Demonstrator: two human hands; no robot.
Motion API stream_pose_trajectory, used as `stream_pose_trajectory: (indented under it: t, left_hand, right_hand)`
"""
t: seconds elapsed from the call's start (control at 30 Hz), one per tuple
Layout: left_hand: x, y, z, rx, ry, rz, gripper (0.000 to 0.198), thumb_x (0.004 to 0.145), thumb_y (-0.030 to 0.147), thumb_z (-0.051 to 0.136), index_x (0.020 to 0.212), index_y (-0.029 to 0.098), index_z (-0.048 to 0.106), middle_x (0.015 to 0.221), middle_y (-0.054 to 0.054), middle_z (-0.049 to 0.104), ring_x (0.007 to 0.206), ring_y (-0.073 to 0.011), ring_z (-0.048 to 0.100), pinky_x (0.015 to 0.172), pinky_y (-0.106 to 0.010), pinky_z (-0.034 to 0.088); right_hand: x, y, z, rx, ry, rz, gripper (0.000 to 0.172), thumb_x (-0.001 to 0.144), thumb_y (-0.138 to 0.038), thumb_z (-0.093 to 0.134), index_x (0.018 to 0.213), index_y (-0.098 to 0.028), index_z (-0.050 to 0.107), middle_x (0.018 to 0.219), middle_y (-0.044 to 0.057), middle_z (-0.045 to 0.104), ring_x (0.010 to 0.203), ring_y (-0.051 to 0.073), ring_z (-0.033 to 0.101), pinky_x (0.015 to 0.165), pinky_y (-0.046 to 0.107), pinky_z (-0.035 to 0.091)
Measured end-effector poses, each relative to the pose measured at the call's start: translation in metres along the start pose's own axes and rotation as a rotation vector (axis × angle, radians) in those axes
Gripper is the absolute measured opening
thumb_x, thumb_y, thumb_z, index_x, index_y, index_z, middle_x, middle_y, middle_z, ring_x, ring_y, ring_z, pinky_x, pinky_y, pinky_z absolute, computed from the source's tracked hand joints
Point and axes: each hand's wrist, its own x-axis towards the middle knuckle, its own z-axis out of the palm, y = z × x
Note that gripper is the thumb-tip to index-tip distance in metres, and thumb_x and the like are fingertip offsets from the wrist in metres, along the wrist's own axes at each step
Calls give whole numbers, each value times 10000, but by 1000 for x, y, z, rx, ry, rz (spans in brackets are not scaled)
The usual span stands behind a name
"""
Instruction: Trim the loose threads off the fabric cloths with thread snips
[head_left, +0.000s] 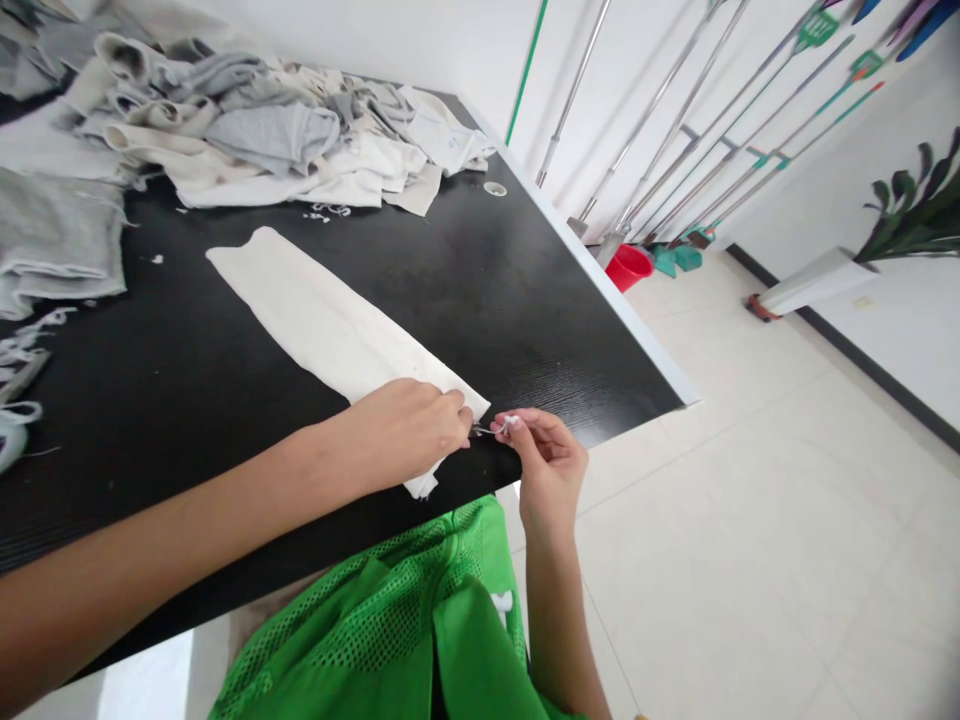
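A long white cloth piece [322, 310], shaped like a flattened sleeve, lies slantwise on the black table [525, 310]. My left hand [405, 430] is closed at its near end, knuckles up, and covers part of the cloth. From under its fingertips pokes a small dark metallic tip [477, 430], whose kind I cannot make out. My right hand [551, 460], just past the cloth's end near the table's front edge, pinches a white thread [511, 424] between thumb and fingers. The thread stretches toward the left fingertips. A frayed corner of the cloth shows below my left hand.
Grey and white cloth pieces [277, 140] are heaped at the table's back left, with a grey stack [60, 240] nearer. Thread scraps [30, 340] lie at the left edge. Mops and brooms [667, 130] lean on the wall beside a red bucket [628, 267] and potted plant [919, 200].
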Motion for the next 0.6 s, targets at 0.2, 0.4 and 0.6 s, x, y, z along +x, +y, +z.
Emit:
stream_pose_trajectory:
  t: [0.2, 0.4, 0.6]
  left_hand:
    - [0, 0, 1, 29, 25, 48, 191, 979, 261, 501, 962, 150, 655, 795, -51, 645, 635, -221, 663, 495, -320, 364]
    - [0, -1, 5, 40, 51, 45, 166, 968, 234, 524, 940, 134, 654, 772, -55, 640, 613, -210, 654, 481, -308, 345]
    - [0, -1, 8, -13, 30, 42, 161, 967, 191, 514, 922, 135, 659, 773, -60, 638, 614, -208, 652, 507, -304, 392]
  right_hand:
    - [1, 1, -1, -3, 4, 3, 144, 787, -291, 758, 845, -178, 689, 804, 37, 750, 683, 158, 702, 680, 304, 587]
    - [2, 1, 0, -18, 15, -1, 161, 770, -299, 767, 838, -176, 686, 793, 36, 746, 657, 157, 697, 678, 316, 594]
    - [1, 1, 0, -9, 43, 12, 159, 770, -299, 771, 835, -174, 695, 786, 38, 750, 648, 155, 705, 648, 295, 600]
